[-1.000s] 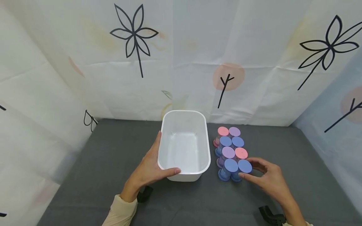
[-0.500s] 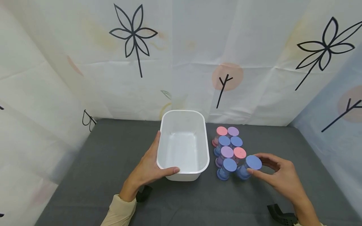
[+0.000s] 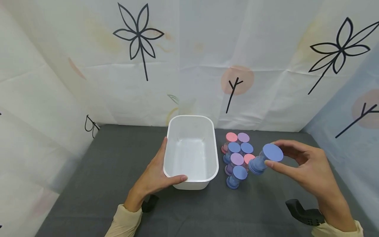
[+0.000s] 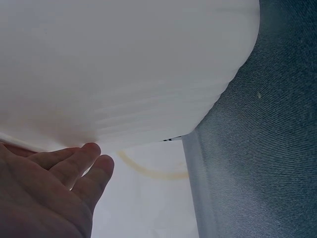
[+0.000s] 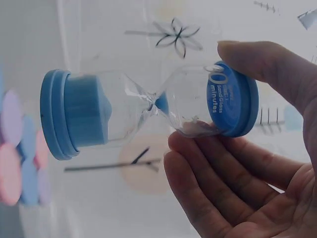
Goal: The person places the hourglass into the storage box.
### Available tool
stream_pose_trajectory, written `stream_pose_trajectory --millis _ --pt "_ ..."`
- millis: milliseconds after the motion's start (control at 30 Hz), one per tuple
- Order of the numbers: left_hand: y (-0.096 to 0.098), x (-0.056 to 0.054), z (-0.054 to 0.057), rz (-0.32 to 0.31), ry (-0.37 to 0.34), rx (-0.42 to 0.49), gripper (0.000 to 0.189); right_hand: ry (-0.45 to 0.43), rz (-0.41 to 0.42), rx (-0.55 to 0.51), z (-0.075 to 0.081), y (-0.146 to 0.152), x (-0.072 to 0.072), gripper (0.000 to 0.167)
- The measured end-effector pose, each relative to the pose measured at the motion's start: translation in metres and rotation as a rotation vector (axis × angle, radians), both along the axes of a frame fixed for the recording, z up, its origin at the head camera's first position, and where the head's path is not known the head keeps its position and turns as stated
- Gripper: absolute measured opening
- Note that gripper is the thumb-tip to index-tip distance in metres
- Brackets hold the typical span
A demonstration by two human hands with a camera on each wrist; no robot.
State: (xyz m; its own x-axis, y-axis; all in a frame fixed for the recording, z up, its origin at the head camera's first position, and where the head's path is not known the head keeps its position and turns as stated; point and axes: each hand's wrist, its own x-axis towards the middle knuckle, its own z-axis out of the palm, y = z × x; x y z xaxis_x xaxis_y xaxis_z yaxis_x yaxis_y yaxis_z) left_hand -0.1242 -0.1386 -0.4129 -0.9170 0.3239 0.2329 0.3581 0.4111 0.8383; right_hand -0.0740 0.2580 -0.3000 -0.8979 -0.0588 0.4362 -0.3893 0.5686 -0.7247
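One blue hourglass [image 3: 262, 160] is gripped, tilted, at its cap by the fingers of the right hand [image 3: 309, 168], above the desk [image 3: 207, 212] beside seven other hourglasses [image 3: 237, 159], which should be left unbumped; the white bin [image 3: 190, 186] is clasped by the left hand [image 3: 154, 174].

Hourglass [image 5: 157, 103], one: clear glass, blue caps; blue sand [image 5: 86, 111] mostly in the bulb away from the hand. Right hand [image 5: 242, 178]: pinches the hourglass's lettered end, thumb opposite fingers. Past the hourglass's other end: discs [image 5: 10, 173], pink, purple, blue, blurred. Behind it: black flower drawing [image 5: 178, 37].
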Motion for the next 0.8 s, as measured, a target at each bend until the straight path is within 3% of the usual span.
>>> stream_pose_trajectory --millis 133,400,800 --pt "-0.001 0.000 0.000 -0.002 0.000 0.001 0.133 -0.005 0.029 -0.010 0.015 -0.014 -0.007 0.047" --pt "0.000 -0.001 0.000 -0.009 0.010 -0.001 0.133 -0.022 0.164 -0.042 0.038 -0.043 -0.028 0.043" --pt "0.000 -0.001 -0.001 -0.001 0.002 0.003 0.132 -0.164 0.294 -0.092 0.041 -0.082 -0.074 0.038"
